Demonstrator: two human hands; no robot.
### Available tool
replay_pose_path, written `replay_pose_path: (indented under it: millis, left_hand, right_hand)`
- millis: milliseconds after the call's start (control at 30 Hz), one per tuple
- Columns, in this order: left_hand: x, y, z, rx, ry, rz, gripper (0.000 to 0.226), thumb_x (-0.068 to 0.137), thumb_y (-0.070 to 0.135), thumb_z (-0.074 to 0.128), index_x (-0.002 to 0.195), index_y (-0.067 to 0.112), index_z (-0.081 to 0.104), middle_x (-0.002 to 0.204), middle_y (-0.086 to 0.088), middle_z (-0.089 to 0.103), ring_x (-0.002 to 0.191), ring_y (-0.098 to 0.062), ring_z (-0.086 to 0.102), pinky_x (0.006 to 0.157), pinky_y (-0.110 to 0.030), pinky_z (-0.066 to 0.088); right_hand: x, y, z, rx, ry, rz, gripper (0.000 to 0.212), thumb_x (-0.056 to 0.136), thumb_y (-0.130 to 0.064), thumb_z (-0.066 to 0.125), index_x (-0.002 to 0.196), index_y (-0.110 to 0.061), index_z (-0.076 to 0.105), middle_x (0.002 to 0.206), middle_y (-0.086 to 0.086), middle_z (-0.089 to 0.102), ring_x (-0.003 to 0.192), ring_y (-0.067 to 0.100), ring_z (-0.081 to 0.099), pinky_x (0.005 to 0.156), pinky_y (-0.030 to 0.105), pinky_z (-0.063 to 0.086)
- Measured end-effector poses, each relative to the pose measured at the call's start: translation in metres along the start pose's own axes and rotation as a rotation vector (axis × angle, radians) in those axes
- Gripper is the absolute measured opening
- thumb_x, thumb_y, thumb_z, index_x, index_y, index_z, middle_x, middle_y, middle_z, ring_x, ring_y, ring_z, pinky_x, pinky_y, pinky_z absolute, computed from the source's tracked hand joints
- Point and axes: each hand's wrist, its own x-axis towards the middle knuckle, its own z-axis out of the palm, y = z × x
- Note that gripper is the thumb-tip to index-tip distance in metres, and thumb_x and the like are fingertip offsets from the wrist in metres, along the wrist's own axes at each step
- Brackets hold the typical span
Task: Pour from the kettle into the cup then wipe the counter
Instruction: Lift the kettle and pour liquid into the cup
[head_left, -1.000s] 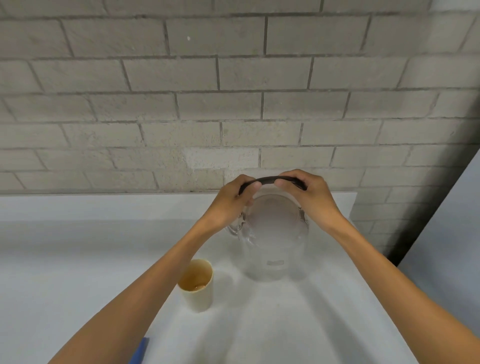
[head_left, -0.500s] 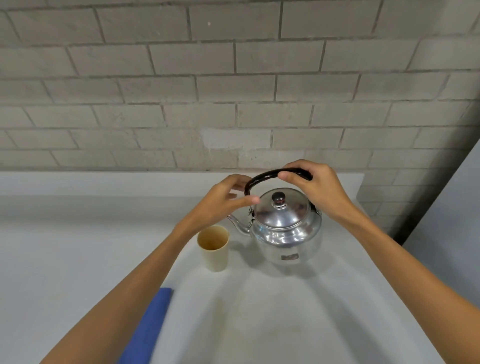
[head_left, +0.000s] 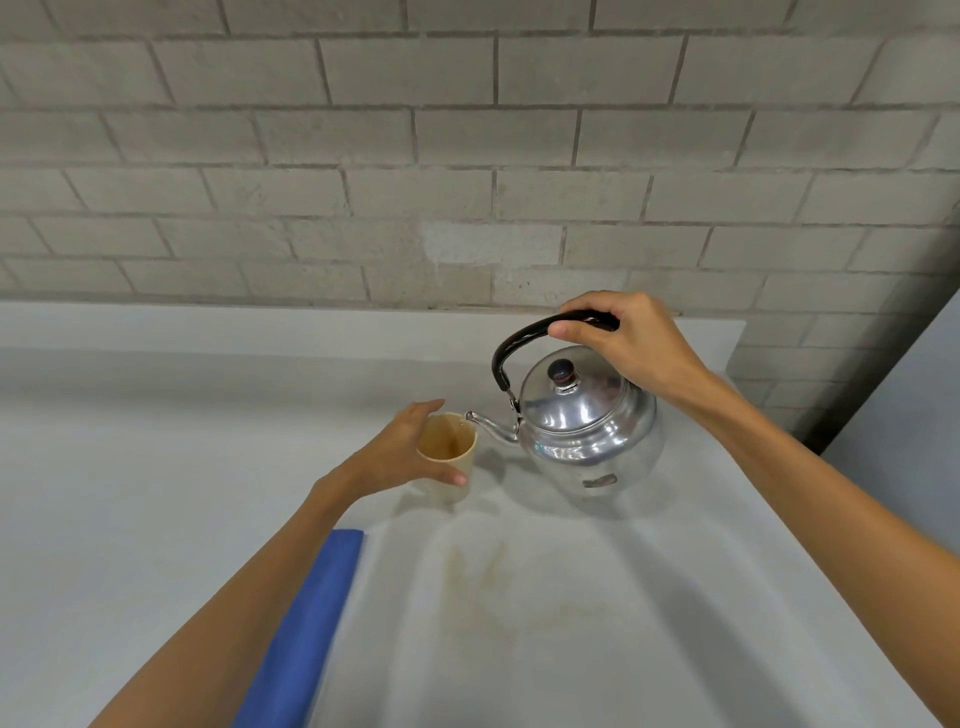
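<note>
Two hands work: the right hand (head_left: 631, 343) grips the rounded, shiny metal kettle (head_left: 589, 431) by its black arched handle (head_left: 524, 338); the left hand (head_left: 400, 457) wraps the smooth beige cup (head_left: 451, 452). A blue cloth (head_left: 311, 623) lies folded on the matte counter (head_left: 571, 623).

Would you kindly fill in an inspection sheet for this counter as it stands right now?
Surface: pale counter, faint brownish stains near the front.
Job's things: steel kettle upright, lid on, spout toward the beige cup; the cup's inside is brown-stained, nothing seen pouring.
Wiping cloth: folded blue cloth lies beside the left forearm, untouched.
Clutter: nothing seen.
Hands: right hand closed on the kettle's black handle; left hand wrapped around the cup.
Cables: nothing seen.
Surroundings: grey brick wall behind; pale panel at right.
</note>
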Motion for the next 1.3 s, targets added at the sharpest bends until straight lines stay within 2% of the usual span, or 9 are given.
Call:
replay_pose_path:
  millis: [133, 333, 533, 667, 767, 1000, 1167, 1300]
  left_hand:
    - [0.000, -0.004, 0.004, -0.020, 0.023, 0.015, 0.111, 0.049, 0.052, 0.084, 0.141, 0.027, 0.026, 0.143, 0.002, 0.035, 0.124, -0.015, 0.038, 0.099, -0.029, 0.033]
    - [0.001, -0.009, 0.008, -0.084, 0.064, 0.019, 0.099, 0.056, 0.039, 0.086, 0.138, 0.027, 0.031, 0.135, 0.002, 0.043, 0.115, -0.014, 0.045, 0.089, -0.026, 0.036]
    - [0.001, -0.011, 0.008, -0.129, 0.080, 0.025, 0.095, 0.053, 0.039, 0.087, 0.133, 0.031, 0.036, 0.127, 0.007, 0.049, 0.110, -0.013, 0.051, 0.084, -0.023, 0.040]
    - [0.001, -0.012, 0.008, -0.136, 0.077, 0.024, 0.094, 0.053, 0.037, 0.087, 0.133, 0.031, 0.037, 0.125, 0.006, 0.050, 0.109, -0.015, 0.052, 0.086, -0.025, 0.042]
    - [0.001, -0.011, 0.008, -0.145, 0.074, 0.024, 0.093, 0.054, 0.036, 0.087, 0.132, 0.030, 0.038, 0.125, 0.004, 0.051, 0.110, -0.016, 0.053, 0.091, -0.030, 0.045]
    - [0.000, -0.010, 0.007, -0.151, 0.064, 0.037, 0.091, 0.055, 0.034, 0.087, 0.131, 0.029, 0.038, 0.123, 0.005, 0.052, 0.108, -0.015, 0.053, 0.085, -0.026, 0.043]
    - [0.001, -0.011, 0.008, -0.159, 0.064, 0.041, 0.090, 0.055, 0.033, 0.087, 0.131, 0.029, 0.039, 0.123, 0.005, 0.052, 0.109, -0.016, 0.053, 0.089, -0.028, 0.043]
    - [0.001, -0.012, 0.008, -0.170, 0.064, 0.044, 0.088, 0.054, 0.033, 0.088, 0.128, 0.031, 0.040, 0.118, 0.009, 0.054, 0.105, -0.009, 0.054, 0.080, -0.018, 0.043]
  right_hand:
    - [-0.001, -0.007, 0.000, -0.057, -0.024, -0.018, 0.022, 0.081, -0.033, 0.070, 0.098, -0.019, 0.073, 0.095, -0.003, 0.072, 0.091, 0.009, 0.064, 0.082, 0.020, 0.047]
    - [0.001, -0.013, -0.004, -0.082, -0.037, -0.017, 0.024, 0.081, -0.031, 0.071, 0.099, -0.016, 0.073, 0.096, -0.002, 0.072, 0.093, 0.012, 0.064, 0.082, 0.021, 0.047]
    - [0.002, -0.016, -0.010, -0.102, -0.040, -0.020, 0.024, 0.081, -0.029, 0.072, 0.099, -0.015, 0.074, 0.096, 0.000, 0.073, 0.093, 0.013, 0.064, 0.082, 0.021, 0.048]
    - [0.003, -0.017, -0.013, -0.118, -0.044, -0.025, 0.023, 0.080, -0.028, 0.073, 0.098, -0.016, 0.073, 0.094, -0.002, 0.072, 0.090, 0.011, 0.064, 0.073, 0.005, 0.043]
    - [0.004, -0.019, -0.015, -0.131, -0.046, -0.034, 0.023, 0.079, -0.028, 0.073, 0.098, -0.015, 0.074, 0.094, -0.001, 0.073, 0.088, 0.011, 0.065, 0.070, 0.003, 0.041]
    - [0.007, -0.023, -0.017, -0.170, -0.054, -0.051, 0.025, 0.078, -0.030, 0.074, 0.098, -0.015, 0.074, 0.093, 0.001, 0.073, 0.087, 0.015, 0.065, 0.073, 0.016, 0.046]
    - [0.006, -0.027, -0.017, -0.185, -0.057, -0.054, 0.026, 0.077, -0.031, 0.074, 0.099, -0.015, 0.074, 0.092, 0.001, 0.073, 0.084, 0.015, 0.065, 0.070, 0.016, 0.046]
    - [0.006, -0.030, -0.018, -0.188, -0.062, -0.051, 0.024, 0.078, -0.030, 0.074, 0.097, -0.015, 0.075, 0.090, 0.004, 0.073, 0.084, 0.020, 0.065, 0.075, 0.032, 0.050]
